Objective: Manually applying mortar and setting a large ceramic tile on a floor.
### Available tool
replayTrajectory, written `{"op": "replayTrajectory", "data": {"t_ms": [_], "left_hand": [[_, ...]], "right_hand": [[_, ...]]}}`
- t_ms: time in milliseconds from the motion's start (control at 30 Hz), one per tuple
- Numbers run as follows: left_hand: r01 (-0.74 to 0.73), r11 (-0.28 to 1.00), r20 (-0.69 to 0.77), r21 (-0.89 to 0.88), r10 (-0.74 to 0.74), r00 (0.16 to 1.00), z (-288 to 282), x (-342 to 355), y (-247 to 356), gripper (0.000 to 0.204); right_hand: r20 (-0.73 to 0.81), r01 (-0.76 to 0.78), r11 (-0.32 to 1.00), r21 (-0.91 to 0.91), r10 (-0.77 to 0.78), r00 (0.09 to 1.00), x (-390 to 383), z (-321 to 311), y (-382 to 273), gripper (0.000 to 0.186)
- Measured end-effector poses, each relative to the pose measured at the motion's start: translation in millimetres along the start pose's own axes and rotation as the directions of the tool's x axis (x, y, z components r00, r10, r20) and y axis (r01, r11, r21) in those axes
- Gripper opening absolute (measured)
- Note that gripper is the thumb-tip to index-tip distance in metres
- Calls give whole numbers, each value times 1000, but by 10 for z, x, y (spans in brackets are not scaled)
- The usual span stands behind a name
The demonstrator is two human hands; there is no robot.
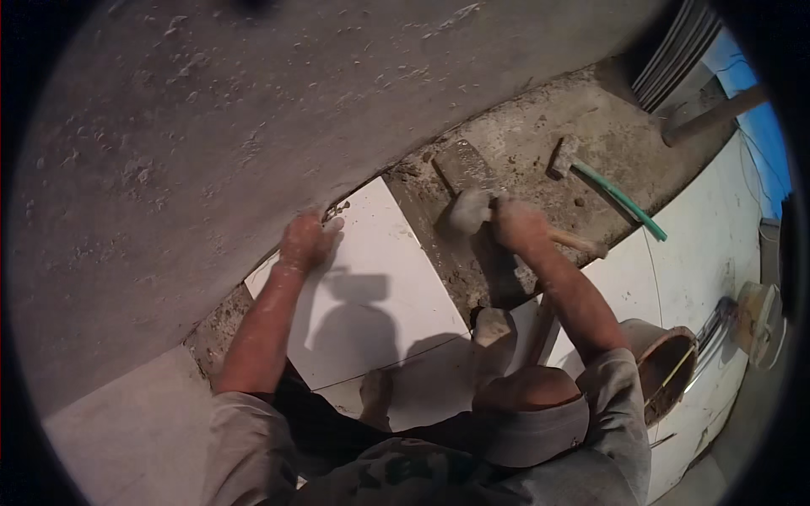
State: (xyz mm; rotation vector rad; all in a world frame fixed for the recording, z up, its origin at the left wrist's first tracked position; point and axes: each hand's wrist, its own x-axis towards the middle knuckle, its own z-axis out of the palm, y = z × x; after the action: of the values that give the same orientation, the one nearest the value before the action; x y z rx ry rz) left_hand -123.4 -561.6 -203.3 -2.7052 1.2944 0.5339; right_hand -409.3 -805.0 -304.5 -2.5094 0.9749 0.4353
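One mallet with a pale, rounded head and a wooden handle is in the right hand, which is clamped around the handle close to the head. This mallet is over the rough cement floor, to the right of a large white tile; whether its head touches the floor, I cannot tell. The left hand is at the far left part of the same tile, just beside the grey wall. Its fingers are bent, but I cannot tell if they are pressed together on something — the far side of them is hidden. Small dark crumbs lie on the tile near this hand. A hammer with a green handle lies on the floor, beyond the right hand and apart from it. Nearer to the body, on the right side, a bucket is tilted, with its mouth open.
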Motion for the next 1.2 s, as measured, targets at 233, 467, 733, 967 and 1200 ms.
{"op": "replayTrajectory", "data": {"t_ms": [233,467,733,967,1200], "left_hand": [[197,936,-49,-292,-220,974,1034,-267,-160,56],[426,888,-59,-174,-441,896,1351,-325,387,88],[464,860,-193,-210,-502,843,1435,290,1187,112],[532,829,-76,-171,-549,832,1271,454,1143,114],[570,788,-4,-232,-587,810,1201,461,1085,114]], "right_hand": [[-432,-351,936,36,331,839,-222,-720,965,29],[-514,477,234,847,589,624,-111,-1450,757,17],[-108,526,-556,644,614,782,693,-978,152,23],[-221,505,-640,579,474,853,1287,-504,-101,23],[23,300,-737,605,393,919,1521,50,-722,19]]}}
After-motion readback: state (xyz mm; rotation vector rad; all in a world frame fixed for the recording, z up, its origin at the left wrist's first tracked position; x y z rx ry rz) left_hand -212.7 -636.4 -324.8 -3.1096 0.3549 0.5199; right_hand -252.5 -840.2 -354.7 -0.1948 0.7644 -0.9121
